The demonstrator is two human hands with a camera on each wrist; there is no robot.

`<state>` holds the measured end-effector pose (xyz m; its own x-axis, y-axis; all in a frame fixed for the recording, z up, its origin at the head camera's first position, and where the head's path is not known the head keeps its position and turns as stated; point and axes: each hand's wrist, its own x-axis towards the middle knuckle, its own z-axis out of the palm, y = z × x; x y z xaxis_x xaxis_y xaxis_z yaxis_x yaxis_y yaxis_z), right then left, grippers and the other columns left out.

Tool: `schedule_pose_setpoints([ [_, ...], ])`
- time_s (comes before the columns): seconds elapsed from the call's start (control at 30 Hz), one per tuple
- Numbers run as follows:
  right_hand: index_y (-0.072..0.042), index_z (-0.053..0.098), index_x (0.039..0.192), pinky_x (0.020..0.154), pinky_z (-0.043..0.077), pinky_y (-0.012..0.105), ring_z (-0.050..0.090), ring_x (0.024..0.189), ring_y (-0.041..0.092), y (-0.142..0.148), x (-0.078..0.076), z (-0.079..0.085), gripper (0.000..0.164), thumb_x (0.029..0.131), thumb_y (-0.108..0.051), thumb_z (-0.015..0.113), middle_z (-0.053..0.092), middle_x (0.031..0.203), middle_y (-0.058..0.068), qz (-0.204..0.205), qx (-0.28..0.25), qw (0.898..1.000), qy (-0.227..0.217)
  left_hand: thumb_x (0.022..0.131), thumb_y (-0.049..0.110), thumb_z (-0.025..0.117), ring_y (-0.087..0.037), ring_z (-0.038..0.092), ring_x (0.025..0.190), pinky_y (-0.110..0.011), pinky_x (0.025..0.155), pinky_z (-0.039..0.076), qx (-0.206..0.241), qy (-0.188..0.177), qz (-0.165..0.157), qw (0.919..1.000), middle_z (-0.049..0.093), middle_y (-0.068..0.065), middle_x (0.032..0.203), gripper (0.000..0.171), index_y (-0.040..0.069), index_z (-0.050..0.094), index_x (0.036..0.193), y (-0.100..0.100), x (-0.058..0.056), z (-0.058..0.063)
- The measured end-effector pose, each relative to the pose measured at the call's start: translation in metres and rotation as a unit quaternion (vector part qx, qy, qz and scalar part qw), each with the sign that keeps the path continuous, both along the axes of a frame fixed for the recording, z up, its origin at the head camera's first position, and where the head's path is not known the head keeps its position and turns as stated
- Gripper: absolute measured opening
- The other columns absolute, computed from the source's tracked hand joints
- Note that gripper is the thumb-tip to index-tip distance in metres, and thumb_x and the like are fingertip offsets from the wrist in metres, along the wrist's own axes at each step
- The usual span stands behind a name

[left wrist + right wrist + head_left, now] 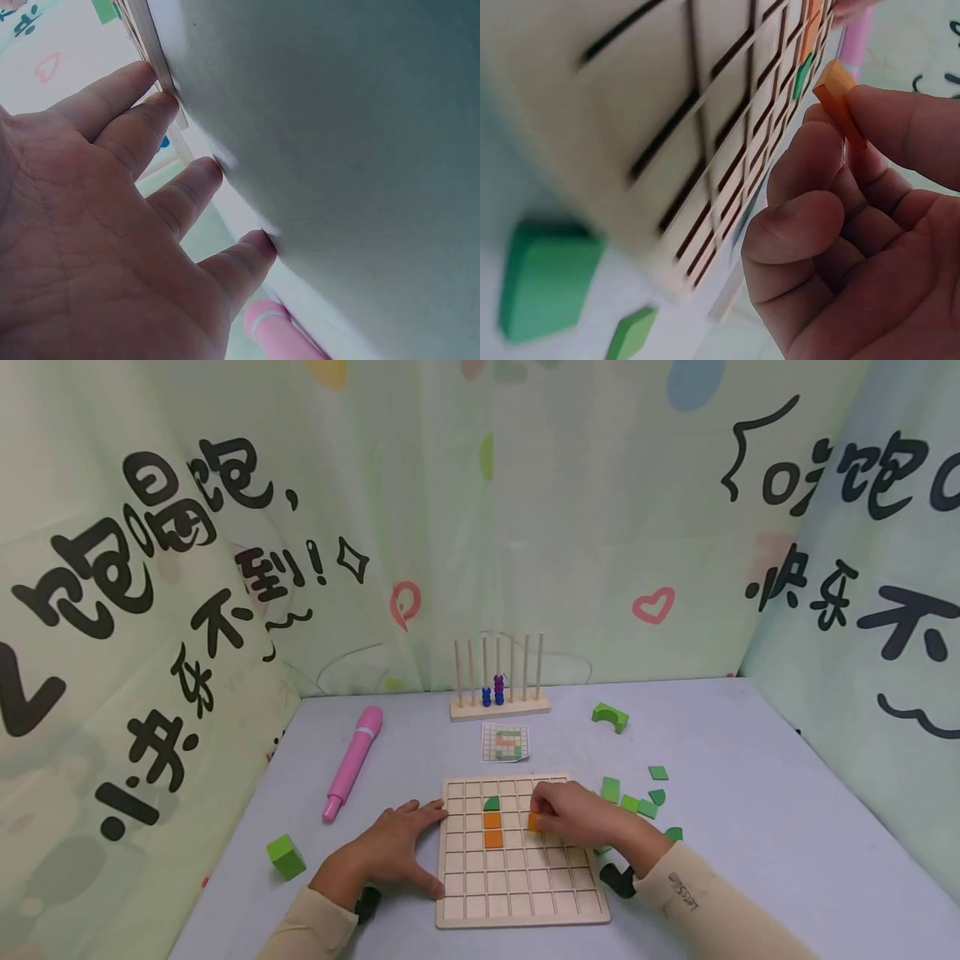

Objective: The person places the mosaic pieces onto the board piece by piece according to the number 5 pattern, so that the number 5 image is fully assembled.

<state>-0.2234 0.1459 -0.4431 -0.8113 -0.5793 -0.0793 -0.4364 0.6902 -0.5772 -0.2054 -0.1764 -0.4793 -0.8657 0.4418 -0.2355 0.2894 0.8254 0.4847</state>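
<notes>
The right hand [581, 817] pinches an orange tile [838, 101] tilted, seemingly above the grid board [517, 893], so it may jam crooked unless the flat left hand [390, 852] steadies things.

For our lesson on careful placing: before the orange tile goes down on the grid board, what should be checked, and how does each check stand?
1. Orange tile pinched by right hand: ok.
2. Left hand steadies grid board at its edge: ok.
3. Pattern card in sight: ok.
4. Cell under the tile free: cannot tell, hand hides it.
5. Two orange tiles and green piece seated in cells: ok.
</notes>
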Motion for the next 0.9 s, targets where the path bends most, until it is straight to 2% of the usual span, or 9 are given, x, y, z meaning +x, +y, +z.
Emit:
schedule_pose_setpoints([
  [0.17,-0.011,0.062,0.097,0.063,0.041,0.025,0.049,0.069,0.009,-0.017,-0.003,-0.003,0.005,0.099,-0.008,0.065,0.055,0.077,-0.005,0.021,0.009,1.000,-0.009,0.061,0.059,0.096,-0.040,0.027,0.156,-0.069,0.124,0.020,-0.001,0.004,-0.005,1.0000,0.039,0.001,0.167,0.113,0.020,0.048,0.156,-0.001,0.000,-0.001],
  [0.4,-0.012,0.064,0.096,0.067,0.044,0.028,0.053,0.073,0.012,-0.032,-0.003,-0.007,0.005,0.098,-0.008,0.068,0.057,0.080,-0.004,0.022,0.026,0.999,-0.028,0.062,0.059,0.095,-0.039,0.029,0.155,-0.069,0.123,0.022,0.004,0.015,-0.020,0.9997,0.040,0.000,0.166,0.113,0.018,0.048,0.156,-0.003,-0.002,-0.002],
  [0.63,-0.010,0.064,0.094,0.069,0.045,0.031,0.053,0.076,0.015,-0.038,0.000,-0.006,0.006,0.096,-0.007,0.069,0.058,0.081,-0.003,0.019,0.037,0.998,-0.036,0.062,0.059,0.095,-0.039,0.030,0.155,-0.069,0.123,0.022,0.005,0.016,-0.022,0.9996,0.040,0.000,0.166,0.112,0.018,0.048,0.156,-0.003,-0.001,-0.001],
  [0.9,-0.014,0.064,0.093,0.069,0.045,0.031,0.053,0.075,0.014,-0.043,-0.003,-0.011,0.009,0.096,-0.008,0.070,0.058,0.080,-0.004,0.013,0.062,0.998,-0.018,0.063,0.057,0.095,-0.039,0.030,0.155,-0.069,0.123,0.022,0.006,0.014,-0.024,0.9996,0.040,-0.001,0.166,0.112,0.017,0.048,0.156,-0.002,-0.001,0.003],
])
